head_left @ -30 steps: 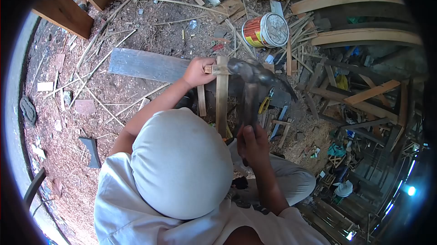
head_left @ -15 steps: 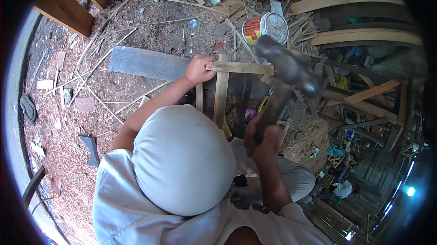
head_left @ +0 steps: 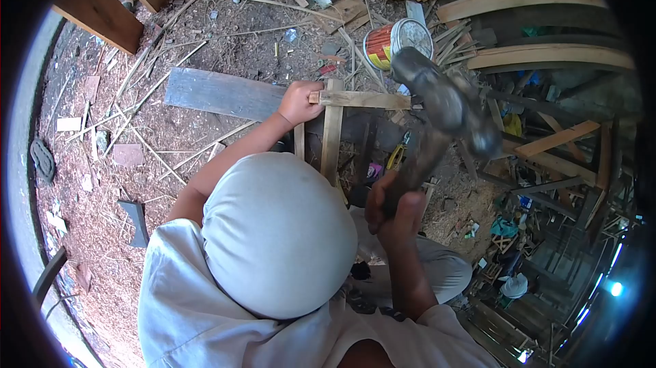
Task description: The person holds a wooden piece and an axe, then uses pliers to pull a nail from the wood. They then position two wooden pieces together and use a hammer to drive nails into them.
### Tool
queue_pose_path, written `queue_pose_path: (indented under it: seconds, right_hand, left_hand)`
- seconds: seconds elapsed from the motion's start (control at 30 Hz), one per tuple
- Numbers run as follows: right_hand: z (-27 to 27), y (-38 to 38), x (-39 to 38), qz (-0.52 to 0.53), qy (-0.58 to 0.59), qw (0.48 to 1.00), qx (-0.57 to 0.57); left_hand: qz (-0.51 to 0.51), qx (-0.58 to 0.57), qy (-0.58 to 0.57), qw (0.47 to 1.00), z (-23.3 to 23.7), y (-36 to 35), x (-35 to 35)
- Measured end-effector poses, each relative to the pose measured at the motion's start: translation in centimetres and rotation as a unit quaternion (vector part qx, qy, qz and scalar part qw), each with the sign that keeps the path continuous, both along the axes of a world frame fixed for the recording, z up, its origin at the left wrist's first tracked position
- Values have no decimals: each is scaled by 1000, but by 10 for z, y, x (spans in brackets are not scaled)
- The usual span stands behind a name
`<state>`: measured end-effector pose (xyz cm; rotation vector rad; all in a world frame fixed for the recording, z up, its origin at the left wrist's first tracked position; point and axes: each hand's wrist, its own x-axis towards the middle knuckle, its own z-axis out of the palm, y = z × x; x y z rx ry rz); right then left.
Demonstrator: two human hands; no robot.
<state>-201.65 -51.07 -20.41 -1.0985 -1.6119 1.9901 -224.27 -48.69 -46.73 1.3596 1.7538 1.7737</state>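
Hammer (head_left: 439, 103), one, in tight-fisted right hand (head_left: 395, 212); left hand (head_left: 299, 103) fingers around one wooden slat (head_left: 365, 100).

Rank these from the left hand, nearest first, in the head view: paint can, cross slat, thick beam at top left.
1. Cross slat: held at its end by the left hand.
2. Paint can: up and right of it.
3. Thick beam: far upper left.

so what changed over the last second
The right hand swung the hammer up and to the right, off the wooden frame where its head sat a second ago. The left hand kept its grip on the frame's corner, and the frame and the tin behind it stayed put.
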Motion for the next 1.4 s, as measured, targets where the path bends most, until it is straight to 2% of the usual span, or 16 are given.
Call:
queue_pose_path:
  seconds: [0.07,0.1,0.17,0.3,0.37,0.5,0.57,0.6,0.67,0.77,0.87,1.0,1.1,1.2,1.3,1.4]
  right_hand:
    - [-19,-6,1,40,-109,930,348]
    - [-33,-4,3,40,-110,929,351]
    - [-56,3,6,92,-196,974,68]
    - [-37,1,5,28,-221,975,7]
    - [-14,-5,-6,-99,-93,991,-16]
    - [-25,-3,6,9,25,996,90]
    - [-67,-3,16,72,-125,947,288]
    - [-67,-2,15,73,-127,946,291]
    - [-72,1,10,21,-188,982,14]
    - [-33,-3,0,-77,-117,989,-38]
    - [-21,6,17,21,67,997,16]
    - [-55,-8,16,-25,-23,989,143]
    - [-77,1,16,57,-186,978,70]
    - [-30,-6,-2,-66,-205,972,-89]
    - [-20,-11,-2,-117,-82,990,12]
    - [-39,-10,8,-17,5,993,118]
  left_hand:
    - [1,-13,20,1000,-4,2,2]
    - [1,-10,19,1000,-2,2,2]
    - [-6,33,7,999,6,2,2]
    - [-10,33,9,999,-1,2,6]
    - [6,12,6,1000,0,0,1]
    - [-7,0,12,1000,-1,2,2]
    - [-7,25,8,1000,-2,4,2]
    - [-6,46,5,999,-2,5,3]
    - [-11,28,22,999,-2,5,4]
    - [-9,-15,25,1000,-2,1,4]
    - [7,-7,14,1000,-2,1,2]
    - [-6,-4,21,1000,-1,4,4]
    - [-6,17,16,1000,1,6,2]
    - [4,-4,35,999,-5,2,4]
    - [8,-1,23,1000,-3,-1,2]
    - [-1,-8,33,999,-2,3,3]
